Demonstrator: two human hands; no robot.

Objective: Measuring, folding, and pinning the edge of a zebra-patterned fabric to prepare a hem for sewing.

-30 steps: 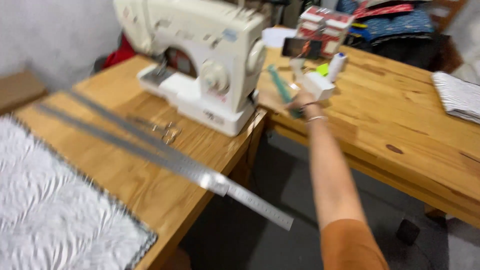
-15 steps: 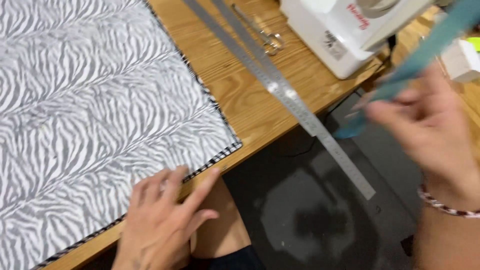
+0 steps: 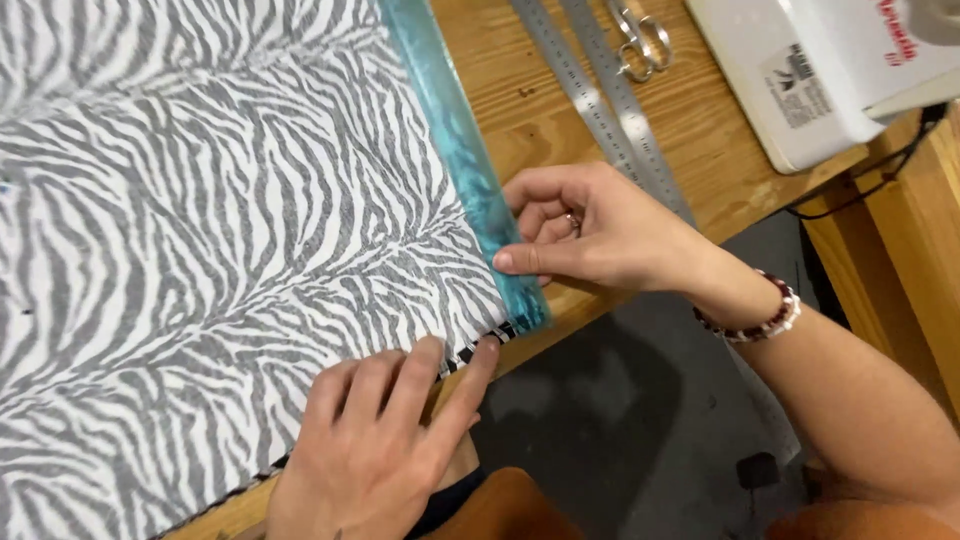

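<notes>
My right hand point(image 3: 590, 232) pinches the teal ruler point(image 3: 462, 150) lying along the zebra fabric point(image 3: 220, 230) right edge. Left hand point(image 3: 385, 440) flat, fingers spread, pins the near corner. Best: keep ruler flush with the edge, press evenly.

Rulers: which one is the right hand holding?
The teal see-through ruler, pinched along the fabric's edge by the right hand; the two steel rulers lie untouched beside it.

Bare forearms, no sleeves. Right hand point(image 3: 600, 235): ring on one finger, dark-red and white bead bracelet point(image 3: 755, 320) at wrist. Left hand point(image 3: 375, 450) plain.
</notes>
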